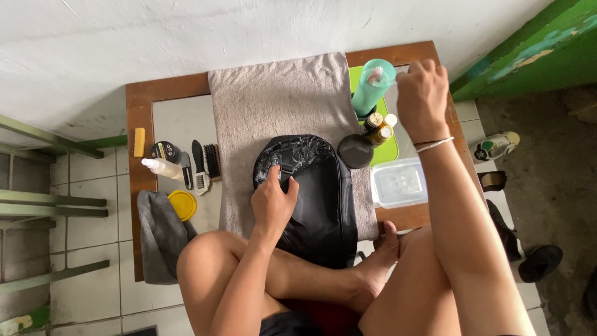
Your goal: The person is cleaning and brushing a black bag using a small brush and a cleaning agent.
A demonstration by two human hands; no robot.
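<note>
A black backpack (320,199) lies on a beige towel (280,99) spread over a low wooden table (140,118); white foam covers its upper part. My left hand (273,202) rests on the backpack's left side, fingers closed on the fabric. My right hand (423,93) is raised at the table's far right, holding a thin brush handle whose bristled tip (375,76) sits in a teal cup (372,87).
Left of the towel lie a spray bottle (160,167), brushes (202,165), a round tin (165,151), a yellow lid (183,204) and a grey cloth (158,233). At right sit small bottles (379,127), a round black lid (356,151) and a clear water tub (399,182). Shoes (540,261) lie on the floor.
</note>
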